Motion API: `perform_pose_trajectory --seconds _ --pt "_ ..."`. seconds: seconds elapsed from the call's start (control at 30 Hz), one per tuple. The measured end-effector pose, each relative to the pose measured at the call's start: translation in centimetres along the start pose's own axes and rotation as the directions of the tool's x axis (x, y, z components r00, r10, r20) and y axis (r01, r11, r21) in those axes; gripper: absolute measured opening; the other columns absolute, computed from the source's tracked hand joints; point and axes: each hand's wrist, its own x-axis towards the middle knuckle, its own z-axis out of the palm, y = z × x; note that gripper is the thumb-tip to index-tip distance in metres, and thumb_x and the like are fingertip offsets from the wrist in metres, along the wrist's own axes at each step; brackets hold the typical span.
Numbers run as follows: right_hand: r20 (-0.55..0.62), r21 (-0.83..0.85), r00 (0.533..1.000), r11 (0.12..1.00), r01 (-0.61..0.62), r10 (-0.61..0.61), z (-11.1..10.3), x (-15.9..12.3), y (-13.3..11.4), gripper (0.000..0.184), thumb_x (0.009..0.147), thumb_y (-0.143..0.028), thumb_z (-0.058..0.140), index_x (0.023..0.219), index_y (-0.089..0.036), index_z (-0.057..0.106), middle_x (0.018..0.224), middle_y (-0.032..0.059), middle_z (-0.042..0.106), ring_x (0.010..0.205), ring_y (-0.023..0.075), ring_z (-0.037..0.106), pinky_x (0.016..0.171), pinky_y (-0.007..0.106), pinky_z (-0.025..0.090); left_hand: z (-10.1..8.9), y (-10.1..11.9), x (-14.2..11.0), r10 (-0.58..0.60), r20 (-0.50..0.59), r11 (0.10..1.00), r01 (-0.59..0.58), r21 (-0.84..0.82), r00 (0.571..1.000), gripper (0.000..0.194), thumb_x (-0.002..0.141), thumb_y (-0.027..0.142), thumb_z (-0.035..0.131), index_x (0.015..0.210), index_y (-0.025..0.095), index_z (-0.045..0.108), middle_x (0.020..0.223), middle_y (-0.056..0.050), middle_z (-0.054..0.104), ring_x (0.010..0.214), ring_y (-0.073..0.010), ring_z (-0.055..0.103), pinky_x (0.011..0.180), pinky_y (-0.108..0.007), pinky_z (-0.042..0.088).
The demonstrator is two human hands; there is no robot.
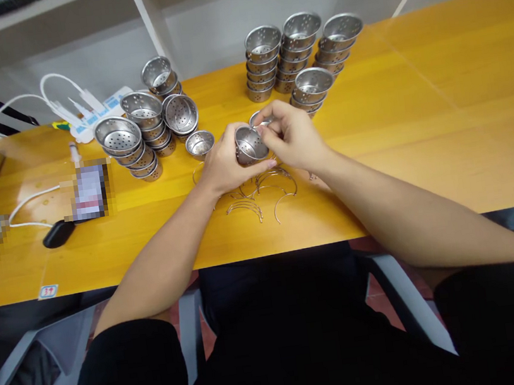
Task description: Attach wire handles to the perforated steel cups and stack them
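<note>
My left hand [225, 164] is wrapped round a perforated metal cup [250, 145], its mouth tilted toward me. At the cup's upper right rim, my right hand [291, 133] is closed in a pinch; whatever is between the fingertips is too small to make out. Just behind the fingers stands another metal cup [260, 117], partly covered by my right hand. Below my hands lie several loose curved wire handles [244, 208]. A single perforated cup [200, 143] stands just left of my left hand.
Stacks of perforated cups stand at left [143, 116] and at back right [264, 57]. A cup [180, 114] with a wire across it leans on the left group. Further left are a power strip [98, 116], a phone [89, 190] and a black oval object [59, 234].
</note>
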Motion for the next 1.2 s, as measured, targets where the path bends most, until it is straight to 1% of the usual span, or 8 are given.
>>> perform_pose_trajectory --seconds 0.13,0.23,0.33,0.43,0.6,0.8,1.0,1.2 --pt "0.016 0.083 1.000 0.996 -0.014 0.013 0.0 0.2 -0.7 0.036 0.112 -0.061 0.099 0.114 -0.032 0.078 0.072 -0.0013 0.055 0.061 0.0210 0.045 0.058 0.042 0.050 -0.2 0.7 -0.1 -0.021 0.017 1.000 0.021 0.011 1.000 0.100 0.083 0.087 0.113 0.154 0.030 0.073 0.133 -0.009 0.091 0.114 -0.0338 0.090 0.106 -0.051 0.074" --pt "0.102 0.195 0.994 0.979 -0.050 0.031 -0.5 0.4 -1.7 0.054 0.110 -0.080 0.099 0.105 -0.030 0.079 0.081 0.0029 0.070 0.062 0.0192 0.052 0.054 0.039 0.046 -0.3 0.8 0.0 -0.009 0.036 0.997 0.012 -0.082 0.999 0.092 0.092 0.097 0.098 0.148 0.027 0.075 0.127 -0.009 0.092 0.106 -0.0285 0.087 0.098 -0.047 0.072" --pt "0.236 0.274 0.970 0.955 -0.117 0.051 -1.3 0.5 -2.5 0.070 0.100 -0.097 0.102 0.107 -0.030 0.082 0.085 0.0035 0.075 0.059 0.0169 0.052 0.050 0.038 0.042 -0.4 0.6 0.1 0.002 0.043 0.978 0.007 -0.208 0.999 0.093 0.099 0.107 0.082 0.141 0.025 0.076 0.126 -0.010 0.092 0.108 -0.0258 0.086 0.100 -0.044 0.073" --pt "0.304 0.306 0.951 0.941 -0.142 0.045 -1.7 0.4 -2.8 0.076 0.092 -0.099 0.109 0.106 -0.031 0.079 0.082 0.0011 0.071 0.059 0.0165 0.052 0.051 0.037 0.043 -0.6 0.3 0.2 0.001 0.048 0.965 0.011 -0.262 0.999 0.096 0.098 0.111 0.079 0.139 0.025 0.076 0.128 -0.011 0.092 0.112 -0.0259 0.087 0.103 -0.044 0.073" --pt "0.287 0.312 0.956 0.937 -0.155 0.063 -1.1 0.4 -2.4 0.078 0.088 -0.097 0.114 0.100 -0.031 0.074 0.081 -0.0001 0.069 0.061 0.0173 0.054 0.054 0.038 0.046 -0.4 -0.5 0.2 0.029 0.032 0.971 -0.021 -0.236 0.999 0.103 0.084 0.104 0.102 0.146 0.027 0.073 0.134 -0.011 0.090 0.116 -0.0284 0.089 0.106 -0.048 0.076" --pt "0.269 0.326 0.961 0.932 -0.157 0.068 -0.8 0.6 -2.3 0.078 0.082 -0.091 0.121 0.096 -0.032 0.072 0.077 -0.0018 0.065 0.058 0.0179 0.056 0.052 0.039 0.045 -0.1 -1.0 0.3 0.079 0.020 0.977 -0.073 -0.200 0.997 0.086 0.096 0.085 0.102 0.149 0.026 0.072 0.135 -0.011 0.091 0.119 -0.0293 0.091 0.108 -0.050 0.078" --pt "0.273 0.311 0.960 0.938 -0.155 0.068 -0.8 0.4 -2.6 0.077 0.083 -0.089 0.121 0.099 -0.031 0.074 0.083 0.0005 0.072 0.061 0.0179 0.058 0.051 0.038 0.046 -0.1 -1.3 0.3 0.077 0.028 0.986 -0.072 -0.150 0.997 0.083 0.098 0.082 0.104 0.151 0.026 0.072 0.139 -0.011 0.091 0.121 -0.0301 0.091 0.113 -0.050 0.078" --pt "0.147 0.267 0.985 0.962 0.049 -0.091 -0.6 0.7 -0.4 0.076 0.087 -0.091 0.118 0.118 -0.031 0.083 0.102 0.0041 0.080 0.077 0.0218 0.071 0.065 0.038 0.066 0.5 -2.4 0.2 0.108 -0.005 0.986 -0.108 -0.130 0.994 0.092 0.102 0.091 0.095 0.161 0.027 0.066 0.148 -0.013 0.086 0.135 -0.0348 0.091 0.124 -0.059 0.077"
